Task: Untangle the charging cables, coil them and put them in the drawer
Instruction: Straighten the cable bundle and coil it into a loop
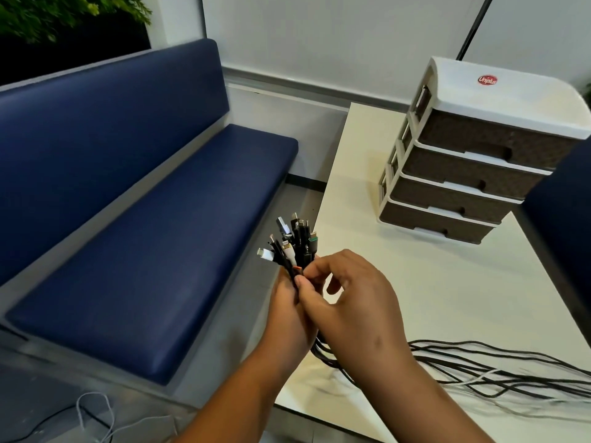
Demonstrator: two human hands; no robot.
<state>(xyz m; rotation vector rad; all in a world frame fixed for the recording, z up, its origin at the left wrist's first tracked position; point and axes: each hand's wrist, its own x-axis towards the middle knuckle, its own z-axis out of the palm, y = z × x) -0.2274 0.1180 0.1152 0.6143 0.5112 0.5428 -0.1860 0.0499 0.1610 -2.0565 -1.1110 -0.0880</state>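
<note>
So both hands are bunched up on the same bundle of charging cables (499,369) right at the near left corner of the table (447,282). The left hand (287,302) has its grip wrapped around the bundle from behind, fingers curled round the cords, and the right hand (348,295) sits in front of it, its grip pinching into the cords just below the plugs with thumb and fingertips. Straight above the grip the connector ends (292,241) fan out like a little bouquet, mostly black, a couple white, one with a greenish collar. Below the grip the cords drop past the wrists and then trail off to the right across the table in a loose, mostly black stream with a few pale ones mixed in. Well beyond the grip, up and to the right, the drawer unit (473,174) stands on the table with all four brown drawers pushed in. Left of the grip there's a blue bench seat (144,251), and down on the floor a thin white wire (96,414).
</note>
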